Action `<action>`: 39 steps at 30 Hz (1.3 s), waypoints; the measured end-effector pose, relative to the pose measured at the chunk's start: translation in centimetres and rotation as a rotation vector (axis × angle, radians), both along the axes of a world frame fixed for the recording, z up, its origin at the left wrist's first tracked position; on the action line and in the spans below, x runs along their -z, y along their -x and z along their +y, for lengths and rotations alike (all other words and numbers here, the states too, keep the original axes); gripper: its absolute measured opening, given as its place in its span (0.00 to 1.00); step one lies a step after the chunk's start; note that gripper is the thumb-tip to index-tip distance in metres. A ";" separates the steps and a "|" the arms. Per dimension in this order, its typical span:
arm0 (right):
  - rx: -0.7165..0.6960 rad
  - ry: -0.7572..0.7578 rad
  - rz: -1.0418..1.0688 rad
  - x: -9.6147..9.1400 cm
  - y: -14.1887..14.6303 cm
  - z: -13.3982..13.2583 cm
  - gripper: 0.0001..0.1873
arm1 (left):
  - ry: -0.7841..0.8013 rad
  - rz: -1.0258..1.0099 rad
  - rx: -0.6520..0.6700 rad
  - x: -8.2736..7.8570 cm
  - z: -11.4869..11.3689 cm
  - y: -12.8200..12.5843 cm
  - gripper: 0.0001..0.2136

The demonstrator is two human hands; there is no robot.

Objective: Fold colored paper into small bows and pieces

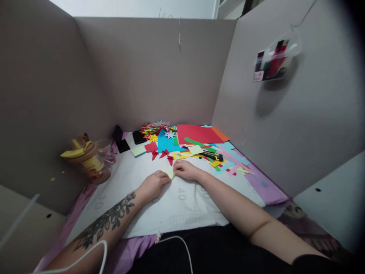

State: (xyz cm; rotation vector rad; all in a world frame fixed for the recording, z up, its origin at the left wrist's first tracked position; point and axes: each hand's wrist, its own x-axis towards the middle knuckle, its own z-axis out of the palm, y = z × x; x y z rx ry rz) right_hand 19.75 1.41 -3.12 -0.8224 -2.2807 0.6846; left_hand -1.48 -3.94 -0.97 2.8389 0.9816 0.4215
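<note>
A small pale yellow-green paper [170, 172] lies between my two hands on the white cloth. My left hand [155, 185] has its fingers closed on the paper's left and lower edge. From the other side, my right hand [184, 169] pinches its right edge with curled fingers. Just beyond my hands are several small folded red paper pieces [164, 153]. A yellow and black utility knife [212, 155] rests among the paper scraps to the right. Behind them, a pile of folded paper stars [154, 131] sits near the back wall.
Red sheets [194, 134] and a blue sheet [168, 142] lie at the back, with paper strips [234, 154] to the right. A container with a yellow and brown top [91, 161] stands at the left. Grey panels [154, 68] enclose the table; a clear plastic pouch [275, 62] hangs at right.
</note>
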 end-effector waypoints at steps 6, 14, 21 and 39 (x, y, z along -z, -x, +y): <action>0.129 -0.036 -0.060 0.3 1.1 -0.2 0.05 | -0.019 0.090 0.030 -0.3 0.1 0.0 0.17; 0.229 -0.051 -0.135 1.0 1.8 0.1 0.04 | -0.033 0.154 0.014 -0.7 -0.2 -0.2 0.15; 0.250 -0.063 -0.187 0.9 1.9 -0.1 0.04 | 0.021 0.027 -0.048 0.0 -0.2 -0.2 0.17; 0.281 -0.117 -0.287 0.7 2.3 -0.4 0.04 | -0.066 0.154 -0.056 0.0 -0.5 -0.9 0.15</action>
